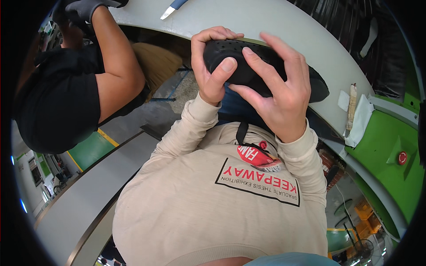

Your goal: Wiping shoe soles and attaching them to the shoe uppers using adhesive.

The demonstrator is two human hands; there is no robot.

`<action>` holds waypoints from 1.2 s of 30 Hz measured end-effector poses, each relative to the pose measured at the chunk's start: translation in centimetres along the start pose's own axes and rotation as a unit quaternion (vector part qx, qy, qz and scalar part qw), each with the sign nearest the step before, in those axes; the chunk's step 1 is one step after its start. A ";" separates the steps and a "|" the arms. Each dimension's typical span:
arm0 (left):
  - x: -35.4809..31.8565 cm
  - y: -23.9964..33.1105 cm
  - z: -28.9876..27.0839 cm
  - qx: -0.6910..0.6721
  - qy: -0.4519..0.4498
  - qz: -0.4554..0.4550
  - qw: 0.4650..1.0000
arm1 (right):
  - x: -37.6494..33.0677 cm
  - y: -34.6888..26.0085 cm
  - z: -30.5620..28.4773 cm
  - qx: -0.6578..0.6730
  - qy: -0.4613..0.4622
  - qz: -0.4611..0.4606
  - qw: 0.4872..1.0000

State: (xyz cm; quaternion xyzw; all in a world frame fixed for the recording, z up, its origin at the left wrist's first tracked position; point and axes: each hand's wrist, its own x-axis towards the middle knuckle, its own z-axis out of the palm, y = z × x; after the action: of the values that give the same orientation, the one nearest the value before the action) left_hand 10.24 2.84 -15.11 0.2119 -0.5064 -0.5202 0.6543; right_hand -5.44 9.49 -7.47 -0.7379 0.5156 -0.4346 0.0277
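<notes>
A black clog-like shoe (262, 66) with small holes in its upper is held up at the near edge of the pale table. My left hand (211, 66) wraps round its left end, with the thumb pressed on the near side. On the other side my right hand (286, 88) grips the shoe between thumb and fingers, one finger resting on top and another lifted above its far edge. Beyond my right wrist a dark rounded piece (319, 86) shows; whether it belongs to the same shoe is hidden by the hand.
A blue-handled blade (173, 9) lies on the pale table (328, 48). At left a co-worker in a black shirt (66, 97) wears dark gloves. A white cloth (360, 119) and a wrapped stick (352, 106) lie beside a green machine (386, 146) with a red button (402, 158).
</notes>
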 end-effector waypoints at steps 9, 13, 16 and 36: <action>0.3 -0.7 -0.2 0.003 -0.002 0.016 1.000 | -0.4 3.8 -4.8 -0.022 -0.092 0.027 0.995; 0.6 -0.8 -0.9 0.049 -0.021 0.050 0.997 | -6.1 9.2 -7.9 0.129 -0.024 0.199 0.971; 1.1 -1.4 -1.7 0.073 -0.043 0.093 0.992 | -8.7 11.3 -8.8 0.266 0.010 0.257 0.929; 0.8 -1.8 -1.3 0.133 -0.046 0.087 0.986 | -7.9 12.9 -8.7 0.365 -0.020 0.272 0.890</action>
State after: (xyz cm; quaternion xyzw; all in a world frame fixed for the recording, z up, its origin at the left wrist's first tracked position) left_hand 10.48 1.15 -16.68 0.2282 -0.6171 -0.3981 0.6393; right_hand -21.48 13.21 -13.23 -0.5148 0.5007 -0.5530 0.4226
